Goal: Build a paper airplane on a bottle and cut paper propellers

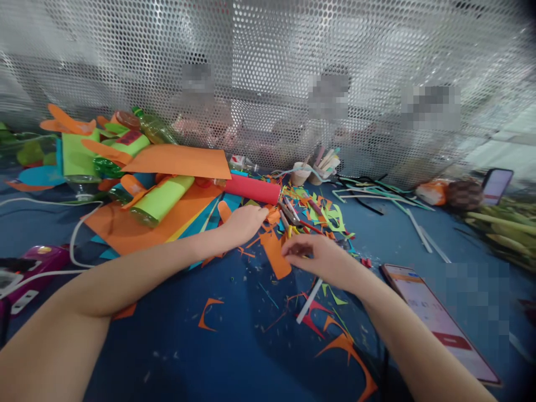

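My left hand [248, 222] is closed just below a red paper-wrapped bottle [255, 188], beside small orange paper pieces [273, 215]. Whatever its fingertips hold, if anything, is hidden. With thumb and forefinger, my right hand [320, 255] pinches the right edge of an orange paper strip [274, 257] that has a rounded lower end. Beyond that hand lie a pair of scissors [288, 214] and a heap of green, orange and blue scraps [330, 215]. A white stick [310, 301] lies below the right hand.
Paper-wrapped bottles [163, 200] and orange sheets [176, 161] pile up at left. Cups of sticks [324, 167] stand by the perforated screen [272, 61]. A phone [439, 318] lies at right; a purple power strip [36, 273] with white cables is at left. Orange offcuts [352, 357] lie in front.
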`<state>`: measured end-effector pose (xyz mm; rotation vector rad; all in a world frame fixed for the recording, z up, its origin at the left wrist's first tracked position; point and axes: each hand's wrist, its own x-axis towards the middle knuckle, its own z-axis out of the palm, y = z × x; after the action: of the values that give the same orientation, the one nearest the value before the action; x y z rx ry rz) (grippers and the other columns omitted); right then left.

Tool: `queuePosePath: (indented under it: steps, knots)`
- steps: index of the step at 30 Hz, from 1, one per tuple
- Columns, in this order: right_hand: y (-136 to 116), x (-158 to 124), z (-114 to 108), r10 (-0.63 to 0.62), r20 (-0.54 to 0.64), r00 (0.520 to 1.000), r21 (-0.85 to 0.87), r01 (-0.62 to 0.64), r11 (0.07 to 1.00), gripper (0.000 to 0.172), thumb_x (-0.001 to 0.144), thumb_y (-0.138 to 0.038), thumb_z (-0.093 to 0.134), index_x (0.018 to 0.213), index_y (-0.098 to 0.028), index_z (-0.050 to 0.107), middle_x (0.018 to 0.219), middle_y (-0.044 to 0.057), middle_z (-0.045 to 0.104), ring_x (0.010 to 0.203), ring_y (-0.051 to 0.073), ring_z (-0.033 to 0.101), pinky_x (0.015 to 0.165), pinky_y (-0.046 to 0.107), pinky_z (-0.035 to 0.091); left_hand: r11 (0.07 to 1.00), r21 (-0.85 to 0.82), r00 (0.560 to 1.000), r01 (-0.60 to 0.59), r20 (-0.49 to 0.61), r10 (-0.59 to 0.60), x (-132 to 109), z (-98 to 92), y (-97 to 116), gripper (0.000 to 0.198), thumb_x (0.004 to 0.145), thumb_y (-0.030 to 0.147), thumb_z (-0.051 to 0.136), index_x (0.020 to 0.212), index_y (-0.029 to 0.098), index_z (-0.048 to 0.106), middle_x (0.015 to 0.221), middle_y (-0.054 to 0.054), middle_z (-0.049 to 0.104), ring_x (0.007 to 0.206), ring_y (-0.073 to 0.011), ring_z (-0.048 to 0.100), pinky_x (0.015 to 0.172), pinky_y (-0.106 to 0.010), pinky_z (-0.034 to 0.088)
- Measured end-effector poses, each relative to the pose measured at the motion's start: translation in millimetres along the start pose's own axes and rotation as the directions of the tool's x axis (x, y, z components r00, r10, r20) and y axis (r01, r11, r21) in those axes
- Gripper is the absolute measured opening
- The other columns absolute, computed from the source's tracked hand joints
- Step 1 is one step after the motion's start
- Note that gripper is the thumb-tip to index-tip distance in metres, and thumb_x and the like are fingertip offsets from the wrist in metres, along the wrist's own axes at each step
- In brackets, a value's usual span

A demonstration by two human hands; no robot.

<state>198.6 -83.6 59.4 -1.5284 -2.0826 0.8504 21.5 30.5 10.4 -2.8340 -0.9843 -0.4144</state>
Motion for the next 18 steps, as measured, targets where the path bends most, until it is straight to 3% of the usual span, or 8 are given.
queuePosePath:
  steps: [4, 6, 9, 13, 18]
  knots:
    - [-8, 0, 17, -0.023, 0.043, 0.999, -0.034, 0.025, 0.999, 0.021, 0.078, -0.016, 0.054, 0.093, -0.024, 0.068, 0.086, 0.000, 0.070, 0.076, 0.014, 0.064, 0.073, 0.029, 0.050, 1.000, 0.017, 0.998, 0.014, -0.061, -0.013, 15, 4.0, -8, 0.024, 0.085, 0.012, 0.042, 0.103, 0.010, 0.058, 0.100, -0.012, 0.059, 0.096, -0.0231, 0.051, 0.081, -0.036, 0.043]
    - [-4, 2, 18, -0.034, -0.073, 0.997, -0.198, 0.019, 0.980, 0.023, 0.081, -0.017, 0.053, 0.096, -0.024, 0.068, 0.089, 0.002, 0.070, 0.081, 0.017, 0.063, 0.077, 0.032, 0.049, 1.000, 0.014, 0.990, 0.026, -0.142, -0.023, 14, -0.7, -8, 0.026, 0.084, 0.017, 0.047, 0.107, 0.009, 0.057, 0.108, -0.014, 0.056, 0.103, -0.0253, 0.047, 0.087, -0.039, 0.040]
    - [10, 8, 12, -0.130, -0.306, 0.943, -0.511, -0.048, 0.859, 0.018, 0.082, -0.018, 0.052, 0.088, -0.019, 0.070, 0.084, 0.007, 0.068, 0.088, 0.024, 0.058, 0.081, 0.038, 0.045, 0.998, -0.060, 0.974, -0.025, -0.224, 0.011, 3, -11.2, -1, 0.024, 0.086, 0.022, 0.046, 0.105, 0.011, 0.057, 0.104, -0.012, 0.056, 0.101, -0.0234, 0.048, 0.088, -0.038, 0.040]
    - [29, 15, 8, -0.223, -0.283, 0.933, -0.671, -0.026, 0.741, 0.020, 0.081, -0.018, 0.055, 0.096, -0.018, 0.068, 0.087, 0.009, 0.064, 0.091, 0.024, 0.054, 0.087, 0.039, 0.041, 0.954, -0.249, 0.981, -0.169, -0.131, 0.140, -27, -20.0, 24, 0.024, 0.091, 0.027, 0.038, 0.090, 0.013, 0.058, 0.087, -0.007, 0.057, 0.087, -0.0188, 0.052, 0.081, -0.033, 0.043]
    - [28, 14, 12, -0.129, -0.266, 0.955, -0.717, -0.106, 0.689, 0.024, 0.082, -0.034, 0.055, 0.101, -0.024, 0.065, 0.097, 0.009, 0.058, 0.097, 0.026, 0.050, 0.079, 0.039, 0.044, 0.904, -0.372, 0.974, -0.212, -0.006, 0.226, -65, -20.5, 54, 0.026, 0.089, 0.035, 0.043, 0.085, 0.014, 0.058, 0.087, -0.008, 0.056, 0.087, -0.0196, 0.051, 0.080, -0.033, 0.044]
